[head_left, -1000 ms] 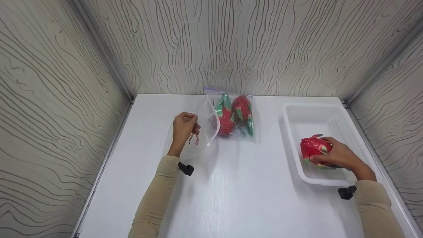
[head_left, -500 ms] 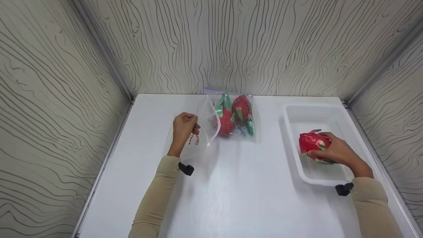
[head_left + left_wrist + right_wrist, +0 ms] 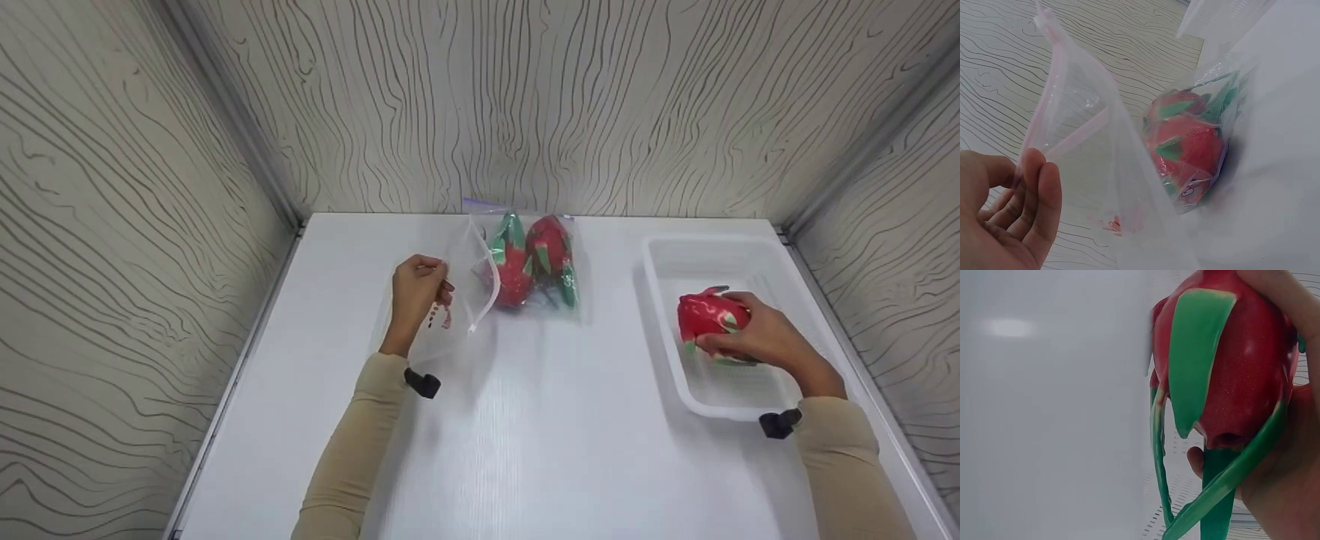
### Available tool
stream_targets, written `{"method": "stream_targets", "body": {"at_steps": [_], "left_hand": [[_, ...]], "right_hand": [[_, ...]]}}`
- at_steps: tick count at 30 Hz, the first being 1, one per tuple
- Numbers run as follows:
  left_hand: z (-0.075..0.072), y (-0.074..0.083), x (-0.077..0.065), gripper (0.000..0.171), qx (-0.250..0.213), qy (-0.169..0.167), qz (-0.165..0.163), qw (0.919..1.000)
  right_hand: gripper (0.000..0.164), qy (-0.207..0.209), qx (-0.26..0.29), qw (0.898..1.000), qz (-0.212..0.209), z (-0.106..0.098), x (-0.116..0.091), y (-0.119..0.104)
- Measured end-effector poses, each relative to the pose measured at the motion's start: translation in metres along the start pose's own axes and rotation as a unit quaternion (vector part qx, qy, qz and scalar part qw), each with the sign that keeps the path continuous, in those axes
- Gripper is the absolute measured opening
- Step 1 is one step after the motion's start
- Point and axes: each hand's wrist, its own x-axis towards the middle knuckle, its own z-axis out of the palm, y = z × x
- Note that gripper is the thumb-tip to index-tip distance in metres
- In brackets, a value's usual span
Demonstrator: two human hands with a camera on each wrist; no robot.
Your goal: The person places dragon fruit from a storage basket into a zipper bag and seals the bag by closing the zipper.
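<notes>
My left hand (image 3: 418, 294) pinches the rim of a clear zip bag (image 3: 472, 296) whose mouth gapes toward the right. Some reddish print shows on that bag, and I see no fruit inside it. In the left wrist view, thumb and fingers meet on the pinkish zip edge of the bag (image 3: 1081, 132). My right hand (image 3: 772, 341) grips a red dragon fruit (image 3: 705, 315) with green scales, over the white plastic basket (image 3: 739, 412). In the right wrist view the dragon fruit (image 3: 1252, 365) fills the palm, its long green scales pointing down.
Behind the held bag lies another clear zip bag (image 3: 576, 300) with two dragon fruits (image 3: 514, 274) in it. A white table (image 3: 525, 450) carries everything, and wood-grain panels (image 3: 525, 105) enclose its back and sides.
My right hand has shifted slightly up and to the left in the head view, carrying the dragon fruit with it. The left hand and both bags look the same.
</notes>
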Motion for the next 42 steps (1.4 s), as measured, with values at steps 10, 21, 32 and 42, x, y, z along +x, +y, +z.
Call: {"method": "stream_targets", "body": {"at_steps": [10, 21, 32, 42], "left_hand": [[0.001, 0.000, -0.001, 0.010, 0.009, -0.002, 0.011, 0.9999], [0.002, 0.000, -0.003, 0.011, 0.003, -0.007, 0.016, 0.9998], [0.006, 0.000, -0.004, 0.010, 0.007, -0.006, 0.013, 0.9999], [0.010, 0.001, -0.005, 0.010, 0.004, -0.014, 0.018, 0.9997]], "right_hand": [[0.111, 0.008, -0.004, 1.000, -0.006, -0.008, 0.003, -0.004], [0.113, 0.014, -0.006, 1.000, -0.010, -0.015, 0.004, -0.009], [0.114, 0.025, -0.006, 1.000, -0.015, -0.020, 0.008, -0.015], [0.113, 0.037, -0.006, 0.999, -0.027, -0.024, 0.013, -0.024]]}}
